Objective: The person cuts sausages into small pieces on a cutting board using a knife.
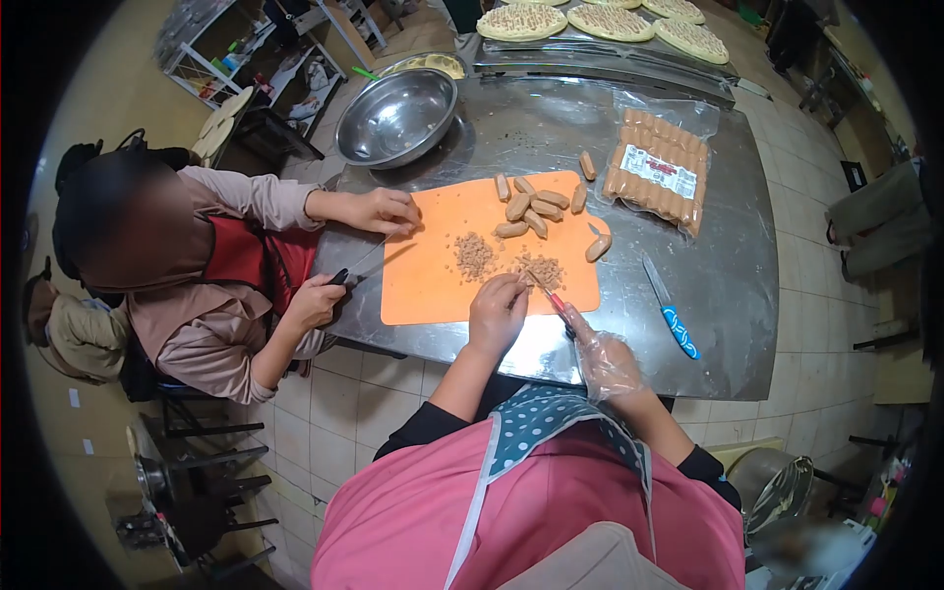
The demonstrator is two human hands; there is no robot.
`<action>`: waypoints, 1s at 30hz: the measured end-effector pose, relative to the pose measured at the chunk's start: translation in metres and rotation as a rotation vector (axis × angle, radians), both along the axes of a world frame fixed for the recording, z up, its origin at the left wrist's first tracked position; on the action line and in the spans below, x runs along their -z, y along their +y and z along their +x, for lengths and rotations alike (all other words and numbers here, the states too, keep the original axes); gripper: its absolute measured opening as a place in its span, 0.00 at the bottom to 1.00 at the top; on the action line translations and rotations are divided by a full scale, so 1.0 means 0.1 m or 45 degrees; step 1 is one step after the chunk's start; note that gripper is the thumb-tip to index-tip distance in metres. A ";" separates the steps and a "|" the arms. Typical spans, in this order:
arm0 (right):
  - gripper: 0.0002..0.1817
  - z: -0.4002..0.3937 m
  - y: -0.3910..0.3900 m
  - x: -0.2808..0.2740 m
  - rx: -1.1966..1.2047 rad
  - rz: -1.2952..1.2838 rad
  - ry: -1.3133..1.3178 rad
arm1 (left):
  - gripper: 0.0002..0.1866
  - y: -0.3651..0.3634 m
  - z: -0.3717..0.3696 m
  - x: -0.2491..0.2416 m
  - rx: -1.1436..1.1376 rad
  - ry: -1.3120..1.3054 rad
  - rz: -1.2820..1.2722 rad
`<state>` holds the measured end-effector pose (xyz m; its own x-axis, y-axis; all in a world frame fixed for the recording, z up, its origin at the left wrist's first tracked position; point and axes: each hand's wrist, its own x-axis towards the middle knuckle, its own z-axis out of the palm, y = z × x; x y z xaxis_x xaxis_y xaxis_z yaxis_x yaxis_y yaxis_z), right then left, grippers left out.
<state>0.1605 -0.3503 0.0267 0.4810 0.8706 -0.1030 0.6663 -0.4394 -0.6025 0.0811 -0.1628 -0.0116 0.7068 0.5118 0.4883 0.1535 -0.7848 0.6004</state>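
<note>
- Step, as judged: cutting small brown sausage bits (540, 269) on the orange plastic board (423, 300), atop the steel tabletop (733, 295).
- My gloved right fingers (587, 339) were clamped on a red-handled knife (558, 302).
- Bare left fingers (508, 287) curled beside the blade; grip undetermined.
- Next cut called for fingertips clear.

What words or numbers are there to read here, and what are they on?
No text is readable.
White rectangular label on the clear plastic pack of brown sausages: printed in dark and red, too small and blurred.
Small items on the white shelves: too far away to tell.
</note>
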 end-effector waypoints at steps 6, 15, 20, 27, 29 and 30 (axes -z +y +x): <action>0.36 0.02 0.17 0.10 -0.060 -0.101 -0.091 | 0.04 0.00 0.01 0.01 -0.005 -0.028 0.027; 0.39 0.05 0.40 0.05 -0.102 -0.238 -0.097 | 0.04 -0.02 0.03 -0.01 -0.036 -0.019 0.027; 0.39 0.02 0.13 -0.05 -0.118 -0.195 -0.108 | 0.03 0.00 0.03 -0.04 -0.080 0.011 0.307; 0.38 0.00 -0.13 -0.11 -0.058 -0.244 0.058 | 0.04 -0.02 0.02 0.04 -0.043 -0.017 0.029; 0.38 0.00 -0.12 -0.11 -0.048 -0.245 0.078 | 0.04 0.00 0.00 0.05 -0.044 -0.003 0.113; 0.37 -0.01 -0.10 -0.10 -0.034 -0.203 0.089 | 0.04 -0.01 0.00 0.05 -0.043 -0.005 0.115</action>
